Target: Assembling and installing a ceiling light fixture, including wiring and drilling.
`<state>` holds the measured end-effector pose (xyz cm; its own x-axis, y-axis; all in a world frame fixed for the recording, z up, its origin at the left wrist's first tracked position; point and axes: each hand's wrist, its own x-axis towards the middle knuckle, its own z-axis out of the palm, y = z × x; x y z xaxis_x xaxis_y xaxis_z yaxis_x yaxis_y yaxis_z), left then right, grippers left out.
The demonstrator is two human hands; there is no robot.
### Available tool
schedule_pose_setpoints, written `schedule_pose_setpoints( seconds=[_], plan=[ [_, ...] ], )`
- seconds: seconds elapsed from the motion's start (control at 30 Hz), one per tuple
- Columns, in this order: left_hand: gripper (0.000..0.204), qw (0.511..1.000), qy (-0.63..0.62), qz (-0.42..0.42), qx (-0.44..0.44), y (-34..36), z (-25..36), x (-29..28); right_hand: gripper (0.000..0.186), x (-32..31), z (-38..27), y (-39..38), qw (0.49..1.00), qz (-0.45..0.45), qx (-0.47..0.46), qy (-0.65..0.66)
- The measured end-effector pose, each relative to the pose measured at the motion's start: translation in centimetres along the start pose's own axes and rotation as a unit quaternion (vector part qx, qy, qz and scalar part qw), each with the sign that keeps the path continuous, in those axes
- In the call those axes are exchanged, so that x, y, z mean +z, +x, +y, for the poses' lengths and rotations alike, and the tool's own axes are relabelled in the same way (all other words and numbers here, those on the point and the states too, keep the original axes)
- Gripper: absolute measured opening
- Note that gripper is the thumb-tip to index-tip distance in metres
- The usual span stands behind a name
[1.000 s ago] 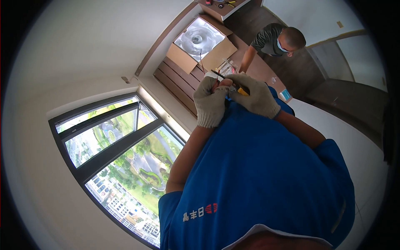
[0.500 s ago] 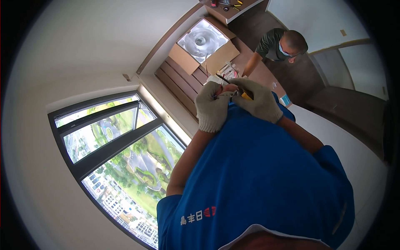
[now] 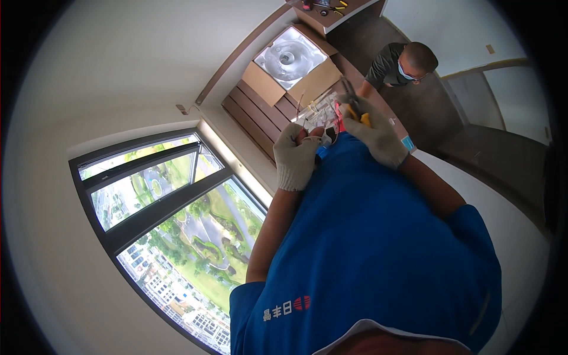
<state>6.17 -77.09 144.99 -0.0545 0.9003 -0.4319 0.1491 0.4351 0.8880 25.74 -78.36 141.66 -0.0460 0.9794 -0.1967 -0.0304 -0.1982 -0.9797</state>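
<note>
In front of my chest, my left hand (image 3: 294, 157) wears a pale knit work glove with bare fingertips showing. Its fingers are closed in a pinch around thin wires (image 3: 305, 123), which stick up past the fingertips. Beside these fingers is a small white piece (image 3: 325, 139), its kind unclear. My right hand (image 3: 378, 135), gloved too, is closed around pliers (image 3: 365, 119) with yellow-and-black handles. The dark jaws of the pliers point up and away, apart from the wires. Something red shows between the two hands, partly hidden.
A carton (image 3: 263, 84) holding a round part in clear wrapping stands on brown slats at the far side. Another person (image 3: 387, 66) in a dark shirt leans in at far right. Tools (image 3: 337, 8) lie on a far cabinet (image 3: 355, 15). A window (image 3: 177, 201) is at left.
My right hand has moved right and away from my left, taking the pliers off the wires. The left hand has shifted slightly left, still pinching. The other person's arm has drawn partly behind my right hand.
</note>
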Motion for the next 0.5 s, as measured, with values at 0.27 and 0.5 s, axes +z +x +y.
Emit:
schedule_pose_setpoints(
  seconds=[0.27, 0.5],
  plan=[
    [0.021, 0.964, 0.224, -0.092, 0.114, 0.7, -0.3, 0.4, 0.045, 2.0, -5.3, 1.1, 0.967, -0.087, -0.188, -0.152],
    [0.024, 0.948, 0.225, -0.146, 0.169, 0.2, -1.2, -0.6, 0.05, 4.4, -3.2, 1.0, 0.929, -0.09, -0.267, -0.241]
  ],
)
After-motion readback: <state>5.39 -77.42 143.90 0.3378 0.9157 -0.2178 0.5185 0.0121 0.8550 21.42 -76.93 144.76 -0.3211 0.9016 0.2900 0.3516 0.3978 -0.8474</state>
